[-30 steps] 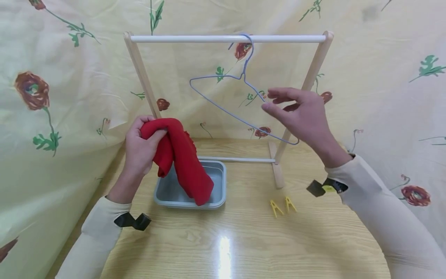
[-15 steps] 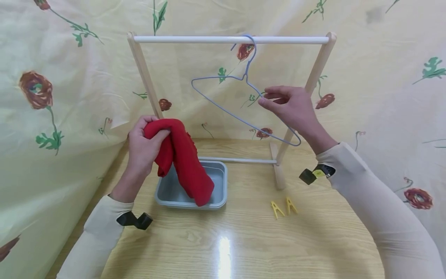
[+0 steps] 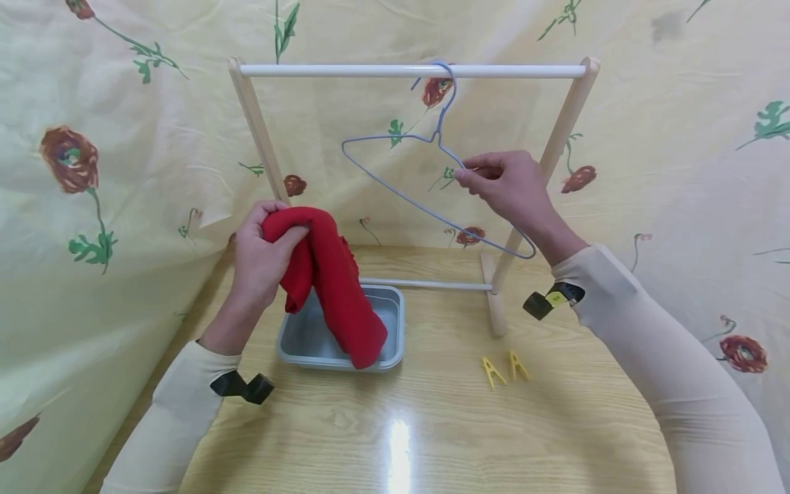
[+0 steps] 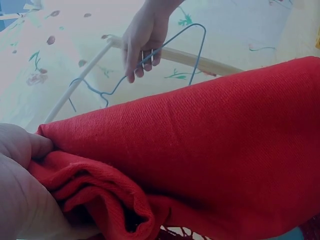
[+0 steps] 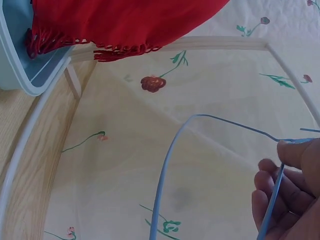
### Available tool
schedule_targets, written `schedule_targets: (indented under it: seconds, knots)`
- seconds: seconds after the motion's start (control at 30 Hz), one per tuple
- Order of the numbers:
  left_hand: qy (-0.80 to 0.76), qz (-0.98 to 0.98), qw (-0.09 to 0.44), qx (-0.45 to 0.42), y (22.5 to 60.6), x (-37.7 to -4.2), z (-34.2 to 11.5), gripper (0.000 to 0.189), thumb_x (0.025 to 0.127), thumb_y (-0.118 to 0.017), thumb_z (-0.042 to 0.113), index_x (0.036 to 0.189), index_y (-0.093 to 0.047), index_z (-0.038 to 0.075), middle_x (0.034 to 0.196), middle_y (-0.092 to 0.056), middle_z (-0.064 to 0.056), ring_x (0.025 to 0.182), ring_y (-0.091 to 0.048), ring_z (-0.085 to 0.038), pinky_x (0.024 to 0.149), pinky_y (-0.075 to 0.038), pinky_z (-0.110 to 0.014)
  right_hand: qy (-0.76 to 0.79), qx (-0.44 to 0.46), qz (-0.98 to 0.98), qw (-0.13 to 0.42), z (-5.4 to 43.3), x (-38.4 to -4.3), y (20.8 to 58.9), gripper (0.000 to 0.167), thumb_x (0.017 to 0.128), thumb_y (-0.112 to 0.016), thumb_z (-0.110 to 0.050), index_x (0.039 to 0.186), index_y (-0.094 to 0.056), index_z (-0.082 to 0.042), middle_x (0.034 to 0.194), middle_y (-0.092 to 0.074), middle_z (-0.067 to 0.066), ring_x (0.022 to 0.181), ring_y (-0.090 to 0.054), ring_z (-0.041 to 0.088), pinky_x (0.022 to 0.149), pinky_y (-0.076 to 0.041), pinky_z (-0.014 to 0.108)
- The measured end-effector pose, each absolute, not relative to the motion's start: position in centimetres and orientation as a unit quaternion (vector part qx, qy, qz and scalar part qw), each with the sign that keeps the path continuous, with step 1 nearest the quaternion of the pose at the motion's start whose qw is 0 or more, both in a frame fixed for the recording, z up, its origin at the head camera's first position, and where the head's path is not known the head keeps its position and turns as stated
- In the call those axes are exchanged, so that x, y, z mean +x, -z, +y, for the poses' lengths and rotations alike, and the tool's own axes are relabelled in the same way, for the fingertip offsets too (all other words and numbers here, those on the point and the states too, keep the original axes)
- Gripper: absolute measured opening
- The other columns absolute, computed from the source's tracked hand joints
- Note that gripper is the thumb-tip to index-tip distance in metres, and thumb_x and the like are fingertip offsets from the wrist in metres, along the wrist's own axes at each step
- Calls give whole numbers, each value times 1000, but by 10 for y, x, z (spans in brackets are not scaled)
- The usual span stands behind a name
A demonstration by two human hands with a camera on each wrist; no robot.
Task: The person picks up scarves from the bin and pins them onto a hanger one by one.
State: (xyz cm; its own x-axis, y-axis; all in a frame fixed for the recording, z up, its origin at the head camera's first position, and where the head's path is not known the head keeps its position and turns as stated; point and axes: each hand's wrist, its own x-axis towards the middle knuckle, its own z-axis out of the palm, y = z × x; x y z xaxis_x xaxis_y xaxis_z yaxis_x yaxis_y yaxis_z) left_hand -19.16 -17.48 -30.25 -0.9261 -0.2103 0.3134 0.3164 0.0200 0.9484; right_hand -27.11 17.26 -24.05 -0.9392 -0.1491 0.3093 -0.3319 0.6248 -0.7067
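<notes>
Scarf [image 3: 348,295], red, fringed: left hand's grip [image 3: 262,252] is holding it over grey basin [image 3: 304,361], right hand's grip [image 3: 513,180] is pinching blue wire hanger [image 3: 439,130], apparently steadying it; draping next is likely calling for lifting the scarf.

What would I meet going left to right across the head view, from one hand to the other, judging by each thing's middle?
Left hand, red cloth, hanger, right hand.
</notes>
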Motion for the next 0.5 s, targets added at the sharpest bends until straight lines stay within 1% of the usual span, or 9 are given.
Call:
schedule_targets:
  seconds: [0.13,0.33,0.47,0.5]
  knots:
    - [698,-691,187,-36,301,-192,-173,22,92,-72,8,108,-59,16,111,-62,-4,101,-59,-21,76,-55,-26,-407,139,-895,117,171,-272,239,36,98,-69,-37,118,-77,-9,95,-77,4,78,-68,10,69,-52,20]
    - [682,-707,184,-30,300,-192,-172,24,93,-73,10,111,-59,18,115,-61,-2,105,-58,-21,79,-54,-28,-433,122,-883,134,167,-271,236,35,100,-67,-36,118,-76,-7,94,-75,3,80,-68,13,67,-51,20]
    - [678,-713,178,-28,299,-192,-172,27,93,-73,11,115,-59,16,117,-61,-2,108,-57,-21,81,-55,-28,-465,115,-866,147,166,-270,231,34,99,-68,-33,116,-76,-5,92,-74,4,80,-67,15,65,-50,20]
    - [678,-713,177,-29,299,-192,-172,28,93,-73,11,116,-59,15,118,-61,-2,108,-57,-21,81,-55,-29,-470,114,-862,149,166,-270,230,34,99,-68,-33,116,-77,-5,91,-74,4,79,-66,14,64,-50,20]
